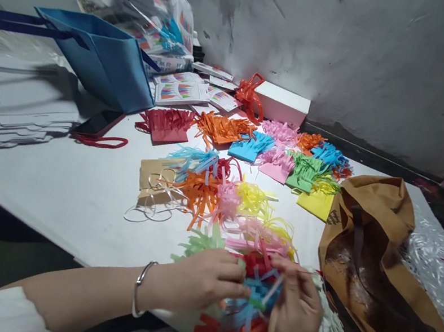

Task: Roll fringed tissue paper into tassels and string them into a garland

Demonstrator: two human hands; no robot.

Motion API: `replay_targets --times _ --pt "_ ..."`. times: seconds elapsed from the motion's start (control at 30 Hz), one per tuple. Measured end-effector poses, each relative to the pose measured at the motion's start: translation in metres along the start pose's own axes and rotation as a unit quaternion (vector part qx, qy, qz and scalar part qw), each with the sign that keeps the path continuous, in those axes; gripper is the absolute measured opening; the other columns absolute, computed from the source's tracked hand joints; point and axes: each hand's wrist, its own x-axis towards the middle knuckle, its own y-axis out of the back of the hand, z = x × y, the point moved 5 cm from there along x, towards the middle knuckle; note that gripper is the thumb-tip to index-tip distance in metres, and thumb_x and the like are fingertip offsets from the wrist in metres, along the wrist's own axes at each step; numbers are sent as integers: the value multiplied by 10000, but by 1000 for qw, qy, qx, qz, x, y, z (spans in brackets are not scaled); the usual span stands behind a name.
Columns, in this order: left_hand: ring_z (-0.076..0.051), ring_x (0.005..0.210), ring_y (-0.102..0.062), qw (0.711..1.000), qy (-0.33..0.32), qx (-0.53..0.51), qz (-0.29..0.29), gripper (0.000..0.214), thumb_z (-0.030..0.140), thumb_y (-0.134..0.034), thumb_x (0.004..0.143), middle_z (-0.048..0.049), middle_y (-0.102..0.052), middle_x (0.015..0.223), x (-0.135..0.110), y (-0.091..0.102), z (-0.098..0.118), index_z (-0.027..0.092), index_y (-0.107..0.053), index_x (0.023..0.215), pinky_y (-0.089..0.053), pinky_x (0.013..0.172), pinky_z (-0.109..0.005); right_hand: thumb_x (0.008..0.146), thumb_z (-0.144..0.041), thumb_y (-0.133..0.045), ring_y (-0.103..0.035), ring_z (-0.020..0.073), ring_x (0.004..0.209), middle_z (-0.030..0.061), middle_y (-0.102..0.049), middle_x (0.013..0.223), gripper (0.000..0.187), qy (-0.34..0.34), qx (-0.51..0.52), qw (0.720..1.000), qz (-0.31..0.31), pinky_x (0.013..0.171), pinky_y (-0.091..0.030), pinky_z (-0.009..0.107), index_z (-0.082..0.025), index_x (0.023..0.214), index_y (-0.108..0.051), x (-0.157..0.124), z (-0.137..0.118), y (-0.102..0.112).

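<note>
My left hand (206, 280), with a silver bangle at the wrist, is closed on a bundle of coloured paper strips (244, 319) at the table's near edge. My right hand (293, 321) pinches the same bundle from the right, fingers curled around blue and red strips. Just beyond my hands lies a loose heap of orange, pink, yellow and green fringed paper (236, 206). Further back, separate piles of fringed paper (276, 152) in red, orange, blue, pink, green and yellow are laid out in rows.
White table (71, 191). A blue fabric bag (107, 60) stands at the back left, printed packets (175, 89) behind it. Rubber bands (149, 210) lie by a brown card. A brown bag (365, 254) sits at right, a white box (282, 102) by the wall.
</note>
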Motion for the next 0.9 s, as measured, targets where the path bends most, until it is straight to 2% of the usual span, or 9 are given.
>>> replay_targets --times 0.1,0.17,0.2,0.27,0.37,0.43,0.53,0.67,0.9 --pt "-202 868 -658 985 -23 -117 -124 314 289 -777 805 -83 -718 1050 3 -7 -10 196 -706 1097 -512 739 -280 855 -402 -735 -549 101 458 -81 -534 468 194 5 113 992 53 570 -519 261 -214 836 -693 7 1 15" --pt "-170 908 -675 976 58 -151 -149 270 281 -768 823 -54 -721 1092 17 2 -47 219 -729 1083 -524 782 -224 887 -381 -702 -511 91 421 -88 -494 442 175 16 104 994 24 536 -502 247 -209 853 -700 7 0 16" --pt "-144 872 -678 968 172 -134 -126 158 264 -729 862 -15 -734 1015 26 11 -79 239 -746 1017 -525 786 -205 899 -370 -687 -546 102 451 -69 -533 475 170 26 75 997 3 548 -511 252 -206 857 -706 5 0 14" --pt "-184 916 -668 949 305 -61 -55 250 221 -477 1014 -102 -704 1046 44 31 -140 123 -701 1070 -537 846 -308 904 -351 -678 -618 130 544 -15 -631 601 162 45 -3 998 -50 573 -528 257 -201 861 -720 -1 1 8" --pt "-226 1021 -649 908 418 5 -31 282 316 -577 985 -102 -642 1183 65 39 -213 131 -616 1195 -559 882 -425 888 -354 -683 -640 148 603 39 -685 762 176 40 -83 988 -121 542 -520 244 -190 856 -740 -12 8 -3" --pt "-244 1054 -640 890 455 26 -36 337 343 -617 961 -95 -621 1229 71 31 -240 144 -596 1232 -563 888 -441 884 -378 -681 -612 134 556 29 -671 744 199 9 -94 988 -124 507 -502 233 -192 850 -745 -18 13 -6" --pt "-248 1060 -638 879 473 39 -40 338 342 -611 965 -95 -617 1238 73 17 -251 146 -595 1239 -563 892 -439 877 -416 -680 -565 114 489 -6 -625 651 228 -29 -101 989 -104 474 -466 217 -201 875 -758 -23 16 -4" --pt "-232 1056 -639 880 471 48 -35 339 339 -604 970 -105 -616 1242 70 9 -243 156 -584 1255 -563 892 -442 883 -429 -668 -570 109 479 -17 -615 621 238 -33 -124 985 -112 476 -458 203 -212 876 -766 -22 18 0" --pt "-239 1063 -637 875 480 28 -46 346 336 -614 963 -107 -612 1246 74 -5 -246 149 -585 1254 -562 894 -445 916 -382 -625 -607 118 494 1 -641 660 224 29 -158 966 -202 459 -494 194 -212 903 -771 -23 16 -8"
